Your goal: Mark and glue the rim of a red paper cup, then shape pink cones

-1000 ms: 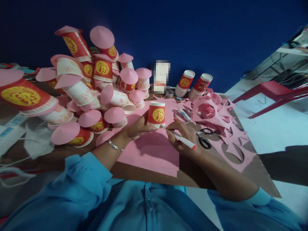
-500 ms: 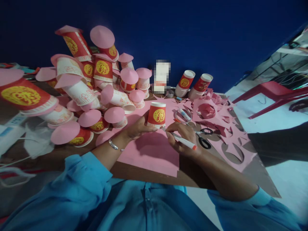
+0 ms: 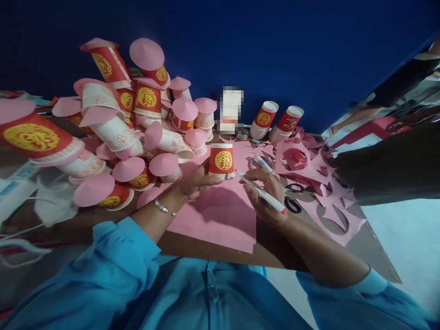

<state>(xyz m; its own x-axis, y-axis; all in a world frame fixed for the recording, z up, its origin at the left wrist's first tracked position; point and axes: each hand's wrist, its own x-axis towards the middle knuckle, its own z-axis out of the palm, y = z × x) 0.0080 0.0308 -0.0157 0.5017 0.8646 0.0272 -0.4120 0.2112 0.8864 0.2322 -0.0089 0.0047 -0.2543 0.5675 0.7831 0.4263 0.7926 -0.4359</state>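
Observation:
My left hand (image 3: pixel 196 182) grips a red paper cup (image 3: pixel 222 161) with a round yellow emblem and a white band along its lower edge. The cup is held over a stack of pink paper sheets (image 3: pixel 220 220). Between the thumb and fingers of my right hand (image 3: pixel 266 195) is a white marker (image 3: pixel 264 194) with an orange-red end. Its tip points up and left, close to the cup's lower right edge; I cannot tell whether they touch. Black-handled scissors (image 3: pixel 293 205) lie just beyond my right hand.
Many paper cups with pink cone tops (image 3: pixel 164 164) are piled at the left. Two slanted stacks of cups (image 3: pixel 264 120) stand at the back. Cut pink paper scraps (image 3: pixel 338 220) cover the right side. A person in dark clothing (image 3: pixel 388 160) is at the right edge.
The cup has shifted slightly left and up, and its emblem has turned left. My right hand and the marker have moved slightly right. A person has come closer on the right, covering the red stool.

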